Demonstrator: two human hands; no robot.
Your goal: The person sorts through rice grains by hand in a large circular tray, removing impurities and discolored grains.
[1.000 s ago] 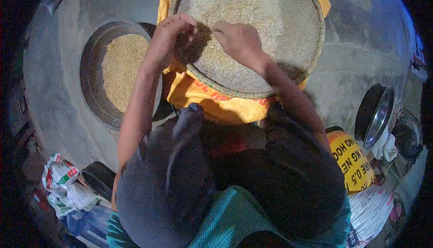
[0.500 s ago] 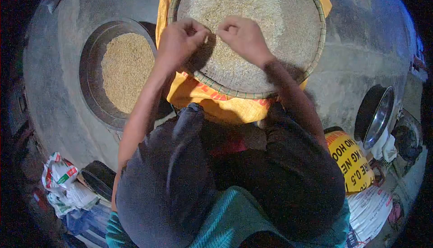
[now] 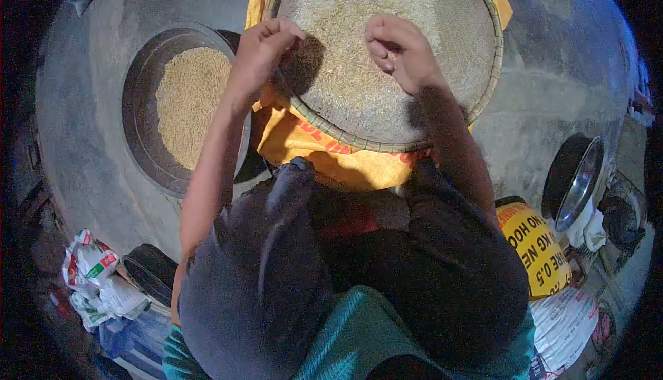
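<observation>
A round woven winnowing tray [image 3: 496, 55] with a bound rim lies in front of my knees. Pale and golden grains [image 3: 345, 45], looking like rice partly in husk, are spread over it. Above the tray's left rim is my left hand [image 3: 262, 52], its thumb and fingertips pinched together; whatever they hold is too small to name. My right hand [image 3: 404, 48] hovers over the grains right of the middle, fingers curled towards the palm. What lies inside that curl cannot be made out. A yellow-orange sack [image 3: 345, 167] is spread beneath the tray.
On the left, a dark round basin [image 3: 141, 121] holds a heap of golden grain [image 3: 193, 107]. At right stand a metal bowl [image 3: 579, 183] on its side and a yellow printed sack [image 3: 535, 249]. Plastic bags [image 3: 97, 266] and a black container [image 3: 150, 269] are at lower left.
My hands have moved apart: the right one went right and turned its curled fingers more into view, while the left shifted slightly left and up.
</observation>
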